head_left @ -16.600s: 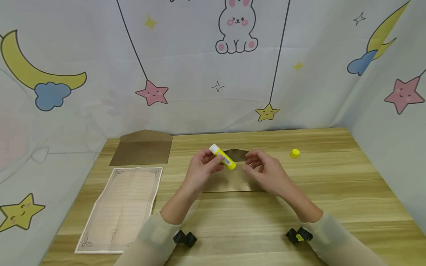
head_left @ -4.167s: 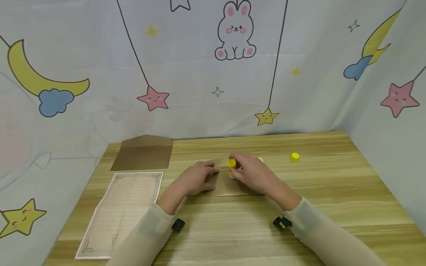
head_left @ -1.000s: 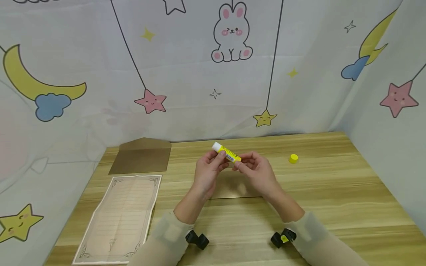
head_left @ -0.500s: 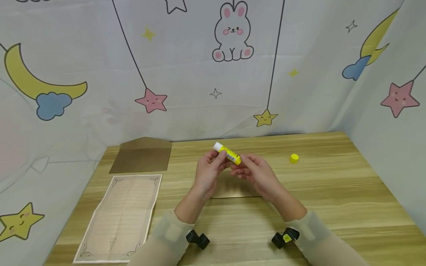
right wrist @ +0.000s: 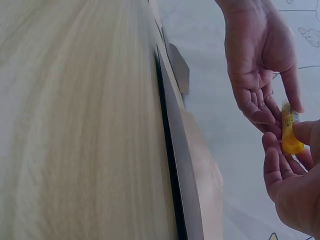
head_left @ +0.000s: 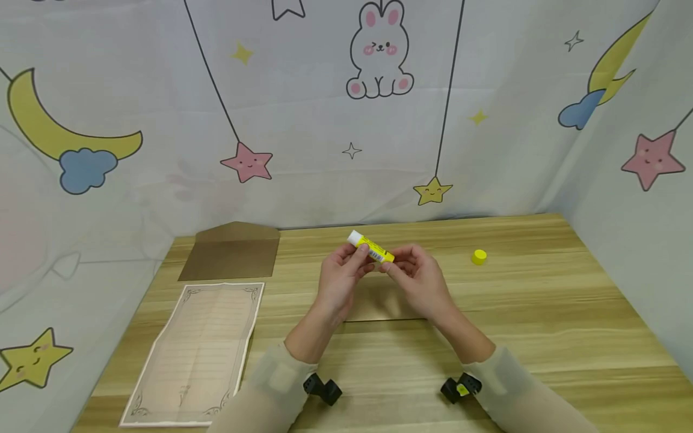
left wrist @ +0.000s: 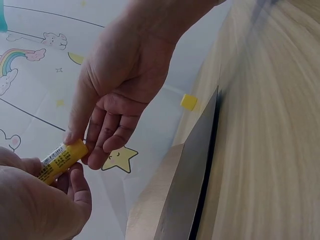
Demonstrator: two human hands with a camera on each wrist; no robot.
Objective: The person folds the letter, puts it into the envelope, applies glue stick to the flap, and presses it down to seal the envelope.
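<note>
Held up over the middle of the table is a yellow glue stick (head_left: 373,247), tilted with its white end to the upper left. My left hand (head_left: 340,276) grips its barrel, thumb across the label. The thumb and fingers of my right hand (head_left: 423,282) pinch the yellow base end, as the left wrist view also shows on the glue stick (left wrist: 59,164). Below both hands lies a brown envelope (head_left: 381,305), partly hidden by them; in the right wrist view its flap (right wrist: 205,170) stands open. The yellow cap (head_left: 479,257) rests on the table to the right.
A second brown envelope (head_left: 233,260) lies at the back left, flap away from me. In front of it is a bordered, lined sheet of letter paper (head_left: 203,343). A printed cloth (head_left: 303,120) hangs behind the wooden table (head_left: 541,337).
Earlier my right hand held the glue stick upside down on the envelope while my left hand rested there. Now both hands hold it raised; the right thumb has just shifted at the base.
</note>
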